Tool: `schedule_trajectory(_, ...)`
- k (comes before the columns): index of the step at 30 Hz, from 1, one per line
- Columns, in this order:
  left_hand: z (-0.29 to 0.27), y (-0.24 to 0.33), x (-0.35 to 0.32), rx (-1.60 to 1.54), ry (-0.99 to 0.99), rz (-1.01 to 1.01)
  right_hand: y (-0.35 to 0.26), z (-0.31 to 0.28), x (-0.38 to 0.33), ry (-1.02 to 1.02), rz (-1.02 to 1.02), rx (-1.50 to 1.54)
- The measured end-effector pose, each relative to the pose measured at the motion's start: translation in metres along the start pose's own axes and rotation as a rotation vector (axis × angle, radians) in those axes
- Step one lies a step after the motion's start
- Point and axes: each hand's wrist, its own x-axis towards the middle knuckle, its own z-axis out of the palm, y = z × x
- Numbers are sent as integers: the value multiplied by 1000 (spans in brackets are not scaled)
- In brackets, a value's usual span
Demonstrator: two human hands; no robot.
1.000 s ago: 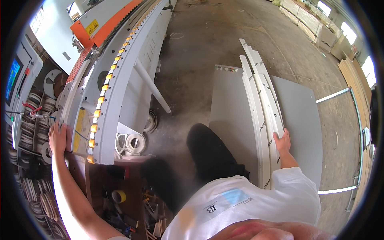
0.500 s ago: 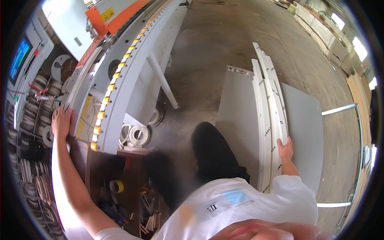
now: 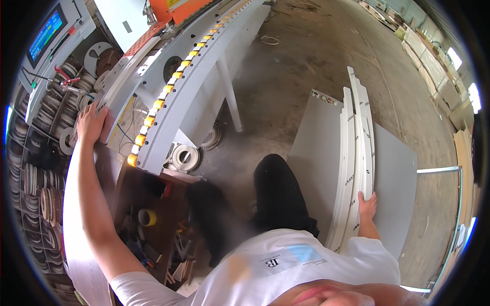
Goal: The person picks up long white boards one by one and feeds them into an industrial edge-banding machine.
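Note:
My left hand lies with its fingers stretched forward over the near end of the machine's long side rail, beside the roller track. My right hand is wrapped round the outermost of several long white strips, thumb on the near side and fingers on the far side. Dark printed marks run along the strips. They lie side by side, with uneven ends, on a stack of grey panels at my right.
Yellow rollers line the white machine. A control screen stands at the far left, above racks of edge-banding rolls. Below the machine sit a white coil and yellow tape. A metal frame stands at the right.
The view has shifted, so the machine and strips sit further right and lower in the picture. Both hands keep their places, left on the rail and right on the strips.

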Motion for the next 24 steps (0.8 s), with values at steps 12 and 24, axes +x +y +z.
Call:
schedule_trajectory(12, -3, 7, -2, 3, -5, -4, 4, 3, -2, 20, -26, 9)
schedule_trajectory(24, -9, 14, -4, 32, -21, -29, 0, -1, -6, 17, -24, 7)
